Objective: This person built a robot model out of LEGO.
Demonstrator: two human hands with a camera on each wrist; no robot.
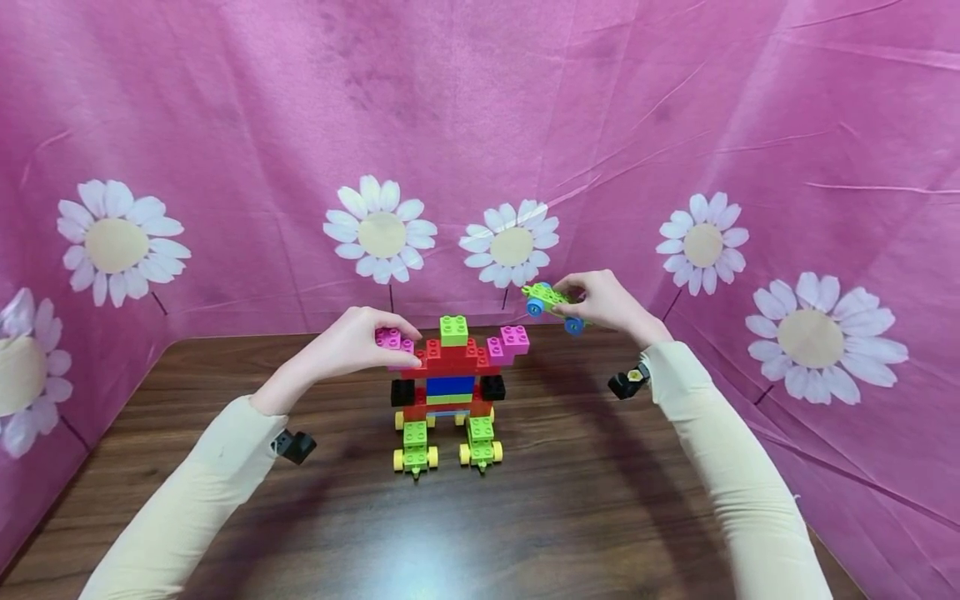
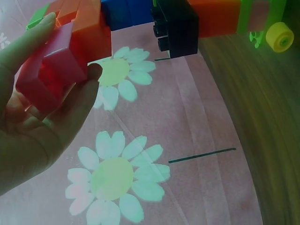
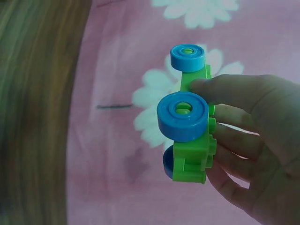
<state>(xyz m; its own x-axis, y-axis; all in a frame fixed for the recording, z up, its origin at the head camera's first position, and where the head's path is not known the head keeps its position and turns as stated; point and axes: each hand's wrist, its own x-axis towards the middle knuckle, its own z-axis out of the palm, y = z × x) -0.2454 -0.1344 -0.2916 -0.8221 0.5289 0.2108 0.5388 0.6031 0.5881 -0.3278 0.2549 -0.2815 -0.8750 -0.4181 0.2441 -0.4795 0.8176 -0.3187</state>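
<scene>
A robot-like figure of toy building bricks (image 1: 448, 358) stands upright on the table, with a lime brick (image 1: 453, 331) on top and two lime wheeled bases with yellow wheels as feet. My left hand (image 1: 348, 340) grips the pink bricks (image 2: 61, 58) at the figure's left arm, thumb on one side and fingers on the other. Up at the right, above the table, my right hand (image 1: 606, 302) pinches a lime wheeled brick base (image 3: 192, 154) with blue wheels, held apart from the figure. Pink bricks (image 1: 508, 343) on the figure's right arm lie between it and that hand.
The brown wooden table (image 1: 570, 500) reaches back to a pink cloth (image 1: 465, 108) printed with large white daisies. Black wrist cameras (image 1: 295, 447) hang by both cuffs. Black bricks (image 1: 492, 387) jut from the figure's sides.
</scene>
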